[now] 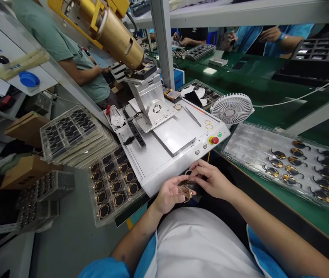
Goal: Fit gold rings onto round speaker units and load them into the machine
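Note:
Close to my body, in front of the machine's near edge, both hands meet. My left hand (168,195) is curled around a gold round watch case (185,193), which is tilted on its side. My right hand (209,178) pinches a small dark round piece (188,172) with a pale rim, just above the case. The left index fingertip reaches to that piece too. Fingers partly cover both parts, so I cannot tell whether they are joined.
A white machine bed (173,135) with a red stop button (215,140) lies ahead, under a gold laser head (121,38). Tweezers (192,116) rest on it. At left is a tray of gold-rimmed dark discs (115,187); at right, a tray of tailed amber discs (248,148) and a fan (230,110).

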The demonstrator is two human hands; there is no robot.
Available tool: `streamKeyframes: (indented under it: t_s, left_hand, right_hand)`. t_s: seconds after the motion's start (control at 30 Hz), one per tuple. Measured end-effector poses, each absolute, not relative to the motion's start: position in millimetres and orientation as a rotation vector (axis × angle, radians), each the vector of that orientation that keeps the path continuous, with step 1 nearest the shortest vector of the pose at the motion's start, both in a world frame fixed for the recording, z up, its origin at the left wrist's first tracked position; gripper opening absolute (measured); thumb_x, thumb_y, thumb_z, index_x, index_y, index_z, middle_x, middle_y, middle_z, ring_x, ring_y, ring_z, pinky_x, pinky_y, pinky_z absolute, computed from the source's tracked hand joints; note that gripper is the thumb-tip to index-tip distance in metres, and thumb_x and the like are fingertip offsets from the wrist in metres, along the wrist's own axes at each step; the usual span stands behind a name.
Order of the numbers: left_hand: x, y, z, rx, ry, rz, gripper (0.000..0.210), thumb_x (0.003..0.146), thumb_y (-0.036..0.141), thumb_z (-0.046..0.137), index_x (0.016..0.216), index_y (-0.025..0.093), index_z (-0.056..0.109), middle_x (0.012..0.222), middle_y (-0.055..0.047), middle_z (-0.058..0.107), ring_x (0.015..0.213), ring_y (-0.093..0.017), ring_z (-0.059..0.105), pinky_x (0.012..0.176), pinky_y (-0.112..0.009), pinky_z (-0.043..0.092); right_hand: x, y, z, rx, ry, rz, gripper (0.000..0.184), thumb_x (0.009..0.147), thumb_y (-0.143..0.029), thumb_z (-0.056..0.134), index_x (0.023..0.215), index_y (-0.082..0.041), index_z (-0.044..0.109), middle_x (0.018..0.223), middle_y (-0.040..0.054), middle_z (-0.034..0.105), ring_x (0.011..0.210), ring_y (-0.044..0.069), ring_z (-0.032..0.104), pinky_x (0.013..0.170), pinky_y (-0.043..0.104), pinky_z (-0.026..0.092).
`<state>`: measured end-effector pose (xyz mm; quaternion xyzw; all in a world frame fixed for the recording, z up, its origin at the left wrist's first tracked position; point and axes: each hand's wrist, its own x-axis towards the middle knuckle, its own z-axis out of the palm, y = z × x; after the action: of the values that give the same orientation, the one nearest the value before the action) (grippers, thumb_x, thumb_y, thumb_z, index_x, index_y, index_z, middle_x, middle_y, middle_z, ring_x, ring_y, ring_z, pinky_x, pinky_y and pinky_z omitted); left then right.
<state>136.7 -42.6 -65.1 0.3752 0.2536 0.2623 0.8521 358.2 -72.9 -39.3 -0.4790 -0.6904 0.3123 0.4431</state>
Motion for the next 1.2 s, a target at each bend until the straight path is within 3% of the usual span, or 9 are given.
streamKeyframes:
  t_s: [0.1,0.27,0.43,0.7,0.77,0.87,0.97,1.03,1.2]
  left_hand:
    - [140.6,-39.3,-65.7,0.806,0.542,0.599,0.088,0.058,0.040,0.100,0.134,0.014,0.065,0.096,-0.013,0.080,0.095,-0.030,0.078,0.083,-0.036,0.056]
    - [145.3,-29.5,-59.3,0.808,0.573,0.776,0.089,0.058,0.045,0.099,0.134,0.013,0.066,0.096,-0.012,0.081,0.096,-0.028,0.077,0.086,-0.036,0.056]
    - [141.3,-30.8,-56.5,0.860,0.591,0.812,0.088,0.062,0.045,0.098,0.137,0.014,0.064,0.096,-0.012,0.081,0.100,-0.029,0.077,0.089,-0.037,0.057]
    - [127.7,-47.0,-55.1,1.070,0.628,0.777,0.097,0.068,0.043,0.095,0.150,0.016,0.053,0.111,-0.018,0.078,0.101,-0.030,0.076,0.085,-0.037,0.059]
    - [127.9,-52.3,-56.7,1.195,0.692,0.789,0.095,0.071,0.033,0.094,0.154,0.020,0.049,0.138,-0.022,0.067,0.107,-0.031,0.075,0.084,-0.037,0.061]
    - [134.7,-58.9,-61.7,1.450,0.800,0.817,0.094,0.072,0.023,0.092,0.155,0.025,0.048,0.169,-0.021,0.032,0.112,-0.033,0.074,0.090,-0.042,0.063]
    - [145.3,-61.5,-64.8,1.652,0.803,0.802,0.089,0.072,0.020,0.090,0.153,0.021,0.053,0.167,-0.020,0.037,0.132,-0.041,0.064,0.110,-0.051,0.056]
    - [150.7,-61.5,-63.4,1.702,0.786,0.767,0.083,0.072,0.019,0.089,0.148,0.019,0.058,0.164,-0.020,0.044,0.142,-0.044,0.054,0.117,-0.054,0.049]
    - [149.7,-59.5,-56.3,1.659,0.674,0.716,0.087,0.071,0.019,0.091,0.150,0.021,0.055,0.171,-0.023,0.028,0.112,-0.036,0.075,0.094,-0.047,0.064]
  right_hand:
    - [362.9,-54.9,-28.6,-1.191,-1.771,0.662,0.018,0.102,-0.028,0.054,0.087,-0.022,0.063,0.102,0.0104,0.063,0.097,0.025,0.064,0.083,0.039,0.054]
    - [369.3,-16.0,-16.8,-1.227,-1.703,0.630,0.013,0.100,-0.031,0.053,0.090,-0.023,0.054,0.087,0.0049,0.060,0.078,0.021,0.058,0.072,0.034,0.047]
    - [382.8,27.8,-21.7,-1.629,-1.331,0.510,0.009,0.091,-0.030,0.056,0.086,-0.024,0.051,0.075,0.0018,0.061,0.069,0.022,0.057,0.068,0.033,0.042]
    - [392.3,19.9,-31.1,-1.800,-1.126,0.416,0.032,0.080,-0.042,0.074,0.097,-0.023,0.055,0.071,-0.0007,0.062,0.067,0.022,0.059,0.064,0.032,0.043]
    - [377.6,-6.8,-35.1,-1.665,-1.157,0.491,0.026,0.086,-0.045,0.069,0.092,-0.022,0.058,0.072,0.0014,0.064,0.066,0.021,0.060,0.065,0.033,0.047]
    - [345.5,-47.5,-43.2,-1.453,-1.243,0.789,0.029,0.092,-0.049,0.067,0.095,-0.021,0.067,0.085,0.0065,0.073,0.076,0.023,0.068,0.069,0.035,0.054]
    - [319.7,-69.2,-50.8,-1.345,-1.197,0.984,0.045,0.087,-0.050,0.075,0.121,-0.021,0.069,0.108,0.0100,0.076,0.089,0.026,0.073,0.074,0.037,0.060]
    - [313.9,-70.8,-53.9,-1.323,-1.081,1.010,0.050,0.085,-0.049,0.078,0.124,-0.020,0.069,0.108,0.0101,0.076,0.088,0.025,0.073,0.078,0.038,0.062]
    - [329.7,-65.2,-48.2,-1.214,-0.847,1.190,0.040,0.082,-0.055,0.079,0.097,-0.018,0.076,0.077,0.0052,0.074,0.065,0.020,0.068,0.063,0.033,0.061]
